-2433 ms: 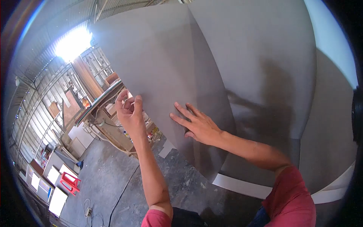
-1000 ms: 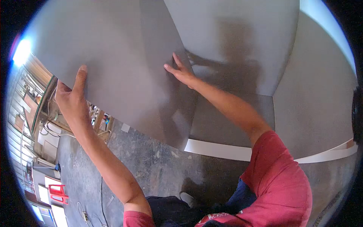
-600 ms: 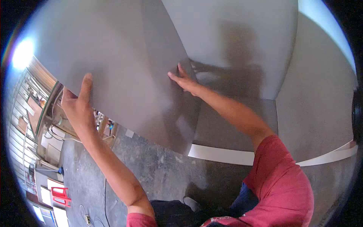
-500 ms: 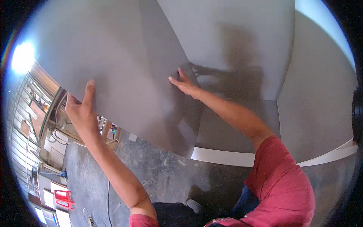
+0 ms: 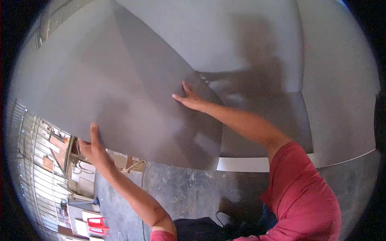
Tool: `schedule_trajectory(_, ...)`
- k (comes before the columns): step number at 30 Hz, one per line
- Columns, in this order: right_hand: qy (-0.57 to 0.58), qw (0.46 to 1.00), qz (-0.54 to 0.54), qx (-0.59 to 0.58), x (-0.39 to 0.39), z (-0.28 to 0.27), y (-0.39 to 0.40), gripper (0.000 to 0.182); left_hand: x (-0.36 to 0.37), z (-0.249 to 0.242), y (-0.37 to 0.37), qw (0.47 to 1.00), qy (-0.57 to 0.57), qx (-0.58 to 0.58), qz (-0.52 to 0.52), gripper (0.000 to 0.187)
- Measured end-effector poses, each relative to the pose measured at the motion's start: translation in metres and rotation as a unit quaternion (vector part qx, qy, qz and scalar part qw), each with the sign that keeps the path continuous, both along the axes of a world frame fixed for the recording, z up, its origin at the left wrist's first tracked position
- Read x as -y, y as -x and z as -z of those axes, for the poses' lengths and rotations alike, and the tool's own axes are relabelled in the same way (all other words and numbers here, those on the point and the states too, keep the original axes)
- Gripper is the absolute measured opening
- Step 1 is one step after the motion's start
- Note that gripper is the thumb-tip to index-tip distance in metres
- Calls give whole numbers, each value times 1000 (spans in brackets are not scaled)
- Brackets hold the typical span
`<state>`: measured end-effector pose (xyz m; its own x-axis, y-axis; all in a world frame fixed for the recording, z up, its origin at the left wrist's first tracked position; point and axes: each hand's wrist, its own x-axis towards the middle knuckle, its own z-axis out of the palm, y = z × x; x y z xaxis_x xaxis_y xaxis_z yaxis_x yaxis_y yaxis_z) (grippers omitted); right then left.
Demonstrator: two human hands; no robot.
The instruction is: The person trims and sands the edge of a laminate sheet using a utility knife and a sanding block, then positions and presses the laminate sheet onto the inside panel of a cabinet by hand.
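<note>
A large flat grey panel stretches across the left and middle of the view. My left hand grips its lower left edge, thumb on the near face and fingers partly hidden behind the edge. Near the panel's right side, my right hand rests against its face with thumb and fingers apart. Beyond the right hand stand a pale upright grey panel and another one at the right. A darker grey surface lies between them, with a white strip along its front.
Grey concrete floor shows below the panels. A red plastic stool stands at the lower left, near shelving with boards and a corrugated wall. A cable runs down across the floor.
The held panel has swung, its lower left edge now lower in the view along with my left hand. My right hand has shifted slightly left and down. The camera view has turned too.
</note>
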<state>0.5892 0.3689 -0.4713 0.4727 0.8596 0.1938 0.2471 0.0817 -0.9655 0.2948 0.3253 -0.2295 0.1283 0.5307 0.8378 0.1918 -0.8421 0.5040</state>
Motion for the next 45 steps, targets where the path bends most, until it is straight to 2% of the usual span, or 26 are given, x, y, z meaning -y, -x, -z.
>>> schedule_trajectory(1,3,1000,6,-1,0,-1,1,118,-1,-1,1,1000,1,-13,3,41)
schedule_trajectory(4,1,1000,22,-15,-10,8,7,117,-1,-3,6,998,53,-26,-25,66)
schedule_trajectory(5,-10,999,32,-12,-11,8,8,116,2,-6,7,997,57,-37,-24,66)
schedule_trajectory(7,3,1000,29,-11,-2,2,8,116,9,-12,6,988,60,-66,-128,69)
schedule_trajectory(8,14,1000,23,-1,0,1,7,117,5,-13,8,992,72,-49,-91,67)
schedule_trajectory(12,11,999,34,-9,1,3,7,118,2,-16,11,992,52,-51,-105,67)
schedule_trajectory(15,44,998,29,-41,7,1,9,120,-19,-19,25,995,71,-25,-64,68)
schedule_trajectory(21,37,995,25,-92,5,3,13,125,-14,-17,17,994,87,-30,-66,66)
schedule_trajectory(23,46,995,16,-85,7,1,11,126,-18,-14,10,996,53,-3,-71,68)
schedule_trajectory(27,46,994,13,-96,0,5,11,128,-15,-6,-9,994,66,42,-73,62)
schedule_trajectory(33,36,996,15,-79,2,5,10,128,-2,-2,-19,991,3,35,-127,56)
schedule_trajectory(35,67,992,-11,-102,7,1,8,127,-11,-4,-16,994,23,44,-102,57)
schedule_trajectory(39,38,996,10,-78,-5,5,7,128,-14,-6,-16,993,10,37,-112,59)
schedule_trajectory(45,38,994,-2,-107,9,-2,6,131,1,-3,-27,994,8,53,-94,56)
